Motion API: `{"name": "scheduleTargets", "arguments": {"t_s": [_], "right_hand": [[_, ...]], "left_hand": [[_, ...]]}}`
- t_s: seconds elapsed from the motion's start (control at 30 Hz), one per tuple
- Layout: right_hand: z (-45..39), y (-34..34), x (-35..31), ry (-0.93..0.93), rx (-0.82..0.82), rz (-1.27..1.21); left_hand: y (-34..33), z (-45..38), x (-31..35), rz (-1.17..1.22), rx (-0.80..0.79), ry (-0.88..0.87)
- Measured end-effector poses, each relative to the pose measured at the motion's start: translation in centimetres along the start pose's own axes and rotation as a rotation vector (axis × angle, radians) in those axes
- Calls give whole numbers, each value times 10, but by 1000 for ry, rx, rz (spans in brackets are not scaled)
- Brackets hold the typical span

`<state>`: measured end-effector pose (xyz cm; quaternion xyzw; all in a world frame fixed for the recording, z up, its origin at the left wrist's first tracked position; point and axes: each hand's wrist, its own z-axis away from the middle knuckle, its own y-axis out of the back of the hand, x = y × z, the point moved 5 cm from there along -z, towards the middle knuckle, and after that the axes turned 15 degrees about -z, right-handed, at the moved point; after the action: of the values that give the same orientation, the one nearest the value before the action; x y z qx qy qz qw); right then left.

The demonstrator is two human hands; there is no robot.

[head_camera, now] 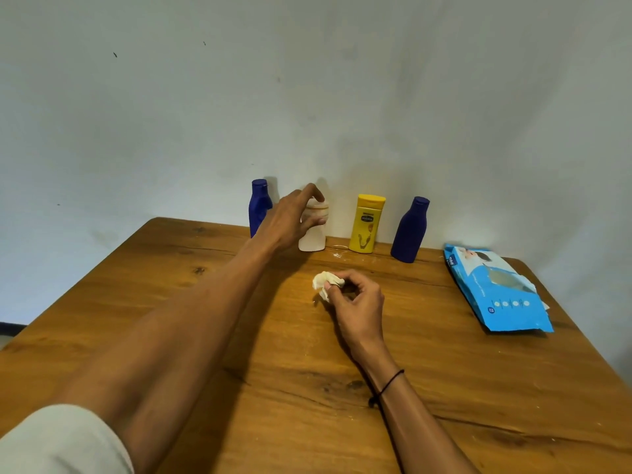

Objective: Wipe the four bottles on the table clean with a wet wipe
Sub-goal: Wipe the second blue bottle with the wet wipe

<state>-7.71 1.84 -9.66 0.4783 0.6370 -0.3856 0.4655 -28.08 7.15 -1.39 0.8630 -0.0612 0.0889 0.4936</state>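
The white bottle (312, 230), second in the row of four at the far edge of the table (136, 302), is taken near its cap by the left hand (290, 217), whose forefinger rests on the top while the thumb is laid against the side. The crumpled wet wipe (325, 283), nearer than that hand, is pinched at the fingertips of the right hand (355, 302), just above the wood. The bottle is judged light, stiff and smooth, so it is best gripped round the body, while the soft, limp wipe can be bunched and pressed on.
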Motion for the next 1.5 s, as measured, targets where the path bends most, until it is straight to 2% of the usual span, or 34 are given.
{"name": "scheduleTargets", "arguments": {"t_s": [0.17,0.4,0.53,0.63,0.73,0.83,0.9,1.0,1.1,1.23,1.33,1.5], "right_hand": [[1,0,-2,-4,-1,-24],[1,-1,-2,-3,2,-16],[1,-1,-3,-11,2,-8],[1,0,-4,-12,0,-2],[3,0,-5,-2,-6,-22],[3,-1,-6,6,-10,-27],[2,0,-5,2,-10,-26],[1,-1,-2,-2,-11,-25],[0,-1,-1,-5,-7,-22],[0,-2,-3,9,-15,-24],[1,-2,-3,7,-16,-28],[1,-2,-4,0,-13,-41]], "left_hand": [[-5,3,-1,-30,-4,0],[8,9,-13,-73,71,40],[32,16,-25,-117,277,84],[48,22,-46,-116,399,229],[40,28,-81,-18,300,409],[20,36,-99,238,96,499],[9,41,-101,352,27,544],[8,44,-104,440,100,601],[22,39,-105,425,212,595],[33,24,-103,297,141,485],[37,20,-102,260,97,471],[51,37,-93,400,124,516]]}}
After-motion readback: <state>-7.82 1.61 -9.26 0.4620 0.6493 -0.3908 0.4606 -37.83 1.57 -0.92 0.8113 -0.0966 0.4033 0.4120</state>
